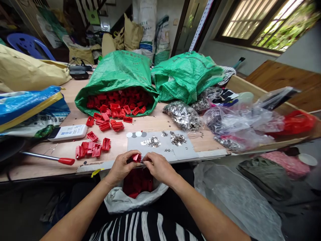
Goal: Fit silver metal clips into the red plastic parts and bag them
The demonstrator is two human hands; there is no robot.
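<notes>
Between finger and thumb, my left hand [122, 166] grips a small red plastic housing [136, 158] above the table's front edge. My right hand [158, 166] is pinched close against it, on a tiny metal piece that I can barely make out. Below both hands, a white sack [140, 203] in my lap holds red parts. Just beyond, a grey sheet [135, 147] bears small piles of metal pieces [153, 142]. Several loose red housings [96, 150] lie left of the sheet.
A green sack [115, 70] spills red housings onto the table, with a second green sack [185, 73] beside it. Bags of metal pieces [183, 115] lie to the right, near a wooden tray [263, 146]. A red-handled lever [66, 161] sticks out at left.
</notes>
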